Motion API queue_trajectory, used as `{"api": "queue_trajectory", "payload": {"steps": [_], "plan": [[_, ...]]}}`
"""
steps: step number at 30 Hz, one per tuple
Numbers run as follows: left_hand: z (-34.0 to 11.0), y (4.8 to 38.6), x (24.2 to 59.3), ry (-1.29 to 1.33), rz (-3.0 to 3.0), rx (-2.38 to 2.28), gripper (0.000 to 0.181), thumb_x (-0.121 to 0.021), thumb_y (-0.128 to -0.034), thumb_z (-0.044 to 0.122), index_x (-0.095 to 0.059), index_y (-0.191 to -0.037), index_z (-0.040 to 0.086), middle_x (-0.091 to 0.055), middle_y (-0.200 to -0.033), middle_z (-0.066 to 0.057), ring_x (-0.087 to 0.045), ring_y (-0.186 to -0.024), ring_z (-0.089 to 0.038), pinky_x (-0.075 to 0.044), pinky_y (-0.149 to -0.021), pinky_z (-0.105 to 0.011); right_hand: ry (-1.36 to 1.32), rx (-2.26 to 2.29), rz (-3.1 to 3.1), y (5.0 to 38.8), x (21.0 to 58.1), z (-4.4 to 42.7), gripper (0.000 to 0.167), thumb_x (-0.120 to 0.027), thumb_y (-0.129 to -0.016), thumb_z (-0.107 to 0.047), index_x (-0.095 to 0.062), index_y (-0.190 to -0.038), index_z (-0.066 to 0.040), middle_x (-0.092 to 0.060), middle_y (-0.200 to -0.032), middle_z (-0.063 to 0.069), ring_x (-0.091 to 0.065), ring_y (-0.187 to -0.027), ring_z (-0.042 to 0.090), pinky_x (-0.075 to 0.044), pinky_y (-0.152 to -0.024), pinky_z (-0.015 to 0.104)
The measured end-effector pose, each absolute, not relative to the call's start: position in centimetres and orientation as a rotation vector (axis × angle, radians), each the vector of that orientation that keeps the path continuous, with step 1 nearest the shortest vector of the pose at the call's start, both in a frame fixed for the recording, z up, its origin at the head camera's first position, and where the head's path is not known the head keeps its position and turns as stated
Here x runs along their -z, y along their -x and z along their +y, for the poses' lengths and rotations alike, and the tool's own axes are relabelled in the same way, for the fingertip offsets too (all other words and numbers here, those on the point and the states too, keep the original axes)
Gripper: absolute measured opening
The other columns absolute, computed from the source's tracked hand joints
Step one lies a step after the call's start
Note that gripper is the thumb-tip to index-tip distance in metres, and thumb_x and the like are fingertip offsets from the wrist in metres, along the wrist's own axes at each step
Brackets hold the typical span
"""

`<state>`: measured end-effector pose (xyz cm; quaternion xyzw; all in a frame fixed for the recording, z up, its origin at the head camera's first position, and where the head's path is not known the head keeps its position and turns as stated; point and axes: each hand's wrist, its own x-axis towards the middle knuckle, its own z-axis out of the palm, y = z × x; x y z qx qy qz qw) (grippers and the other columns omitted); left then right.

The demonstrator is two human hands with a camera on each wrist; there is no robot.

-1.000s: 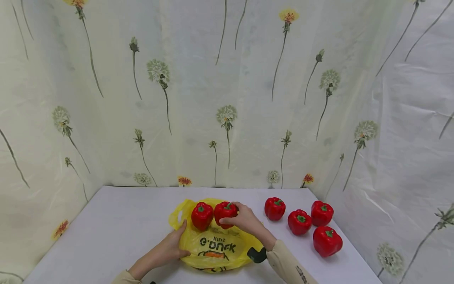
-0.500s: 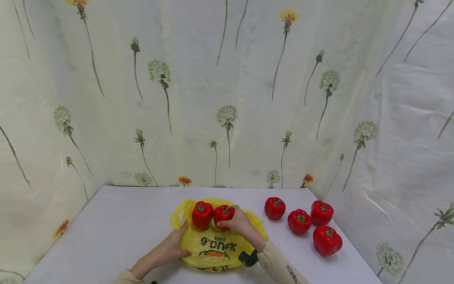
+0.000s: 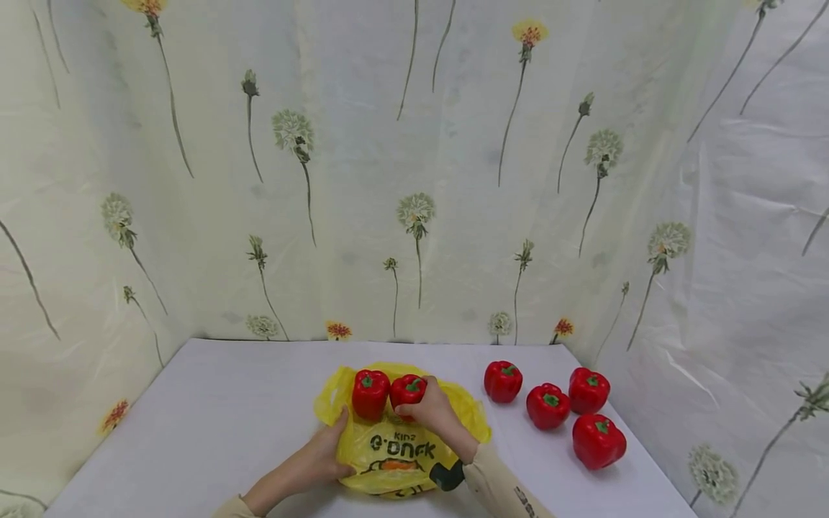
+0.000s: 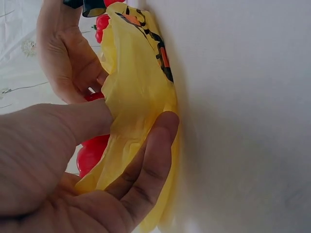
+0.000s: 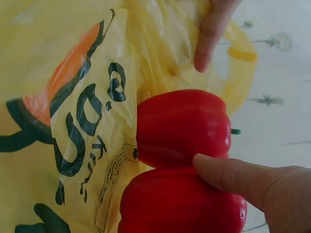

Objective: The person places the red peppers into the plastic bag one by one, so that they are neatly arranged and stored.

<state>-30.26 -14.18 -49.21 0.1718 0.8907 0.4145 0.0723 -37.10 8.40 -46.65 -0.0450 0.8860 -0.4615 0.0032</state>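
A yellow plastic bag (image 3: 404, 450) with dark lettering and an orange print lies on the white table. My left hand (image 3: 324, 453) holds its left side, with the thumb and fingers (image 4: 146, 179) on the bag in the left wrist view. One red bell pepper (image 3: 371, 396) with a green stem sits at the mouth of the bag. Beside it, my right hand (image 3: 435, 414) grips a second red bell pepper (image 5: 180, 204), its thumb (image 5: 233, 177) across the top. The two peppers touch in the right wrist view. The right fingertips are hidden behind the second pepper.
Several more red bell peppers (image 3: 547, 406) stand on the right part of the white table (image 3: 227, 403). A curtain (image 3: 350, 180) printed with dandelions hangs behind the table and along its sides.
My right hand has shifted a little left and down with its pepper, which now sits closer to the other one. The left hand and bag have moved slightly right.
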Motion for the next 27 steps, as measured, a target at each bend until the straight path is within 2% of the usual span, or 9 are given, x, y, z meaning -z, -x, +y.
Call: {"api": "queue_trajectory", "payload": {"steps": [10, 27], "plan": [[-14.1, 29.9, 48.9, -0.535, 2.696, -1.217, 0.105, -0.082, -0.0711, 0.008, -0.014, -0.148, -0.014, -0.023, -0.151, -0.037, -0.033, -0.136, -0.047, -0.034, -0.107, -0.058, 0.143, 1.550, 2.802, 37.5, 47.8, 8.0, 0.078, -0.083, -0.071, -0.014, -0.038, -0.130, 0.010, -0.058, -0.120, 0.025, -0.059, -0.106, 0.036, -0.054, -0.088, 0.047], [-14.1, 29.9, 49.1, -0.514, 2.695, -1.203, 0.107, -0.083, -0.0710, 0.011, -0.014, -0.148, -0.013, -0.023, -0.150, -0.038, -0.036, -0.135, -0.047, -0.036, -0.106, -0.057, 0.091, 1.631, 2.757, 37.8, 48.8, 7.7, 0.082, -0.083, -0.072, -0.017, -0.036, -0.135, 0.008, -0.056, -0.124, 0.024, -0.058, -0.109, 0.036, -0.055, -0.088, 0.047]]}}
